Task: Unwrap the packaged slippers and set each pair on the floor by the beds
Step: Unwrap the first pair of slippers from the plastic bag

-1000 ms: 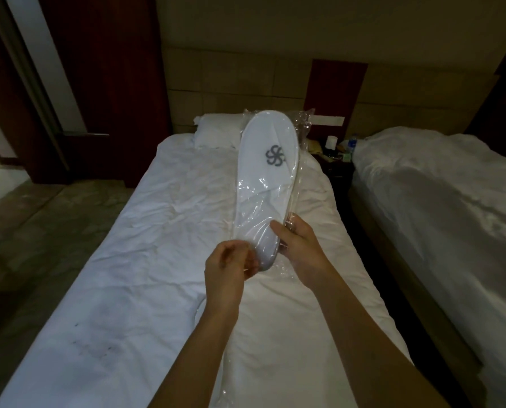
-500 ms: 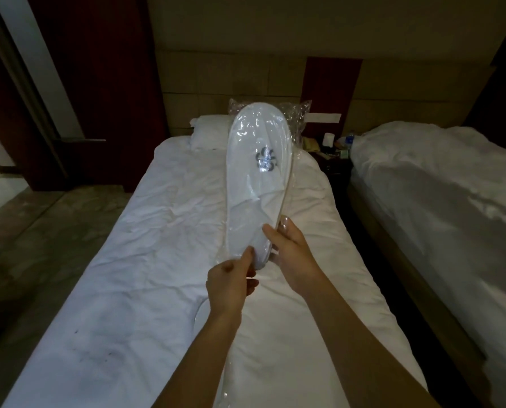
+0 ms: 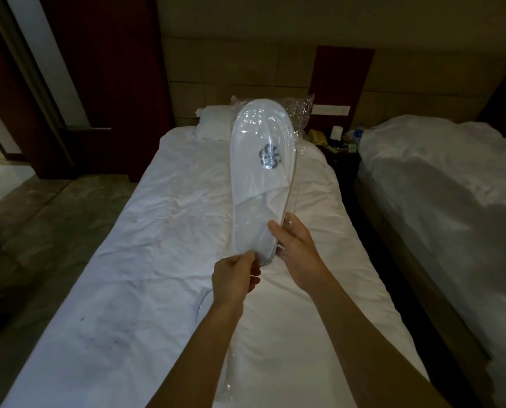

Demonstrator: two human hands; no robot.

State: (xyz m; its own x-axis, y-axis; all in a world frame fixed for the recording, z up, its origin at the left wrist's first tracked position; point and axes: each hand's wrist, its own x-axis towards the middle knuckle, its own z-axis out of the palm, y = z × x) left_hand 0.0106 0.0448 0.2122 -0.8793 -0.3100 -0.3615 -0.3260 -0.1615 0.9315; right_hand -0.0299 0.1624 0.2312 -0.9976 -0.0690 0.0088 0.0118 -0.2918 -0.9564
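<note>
Clear plastic wrapper (image 3: 300,113) around white slippers (image 3: 260,184), heel end pinched by left hand (image 3: 235,279) and right hand (image 3: 294,245).

White slippers (image 3: 262,178) in clear plastic wrap (image 3: 300,113) held over the bed (image 3: 157,231), left hand (image 3: 234,279) pinching the heel end, right hand (image 3: 294,245) gripping beside it

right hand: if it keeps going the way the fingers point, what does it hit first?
The right hand already grips the heel end of the wrapped slippers, fingers pointing up and away. Going on, it would slide along the plastic wrap; past that, probably the bed or pillow, though depth is unclear.
</note>
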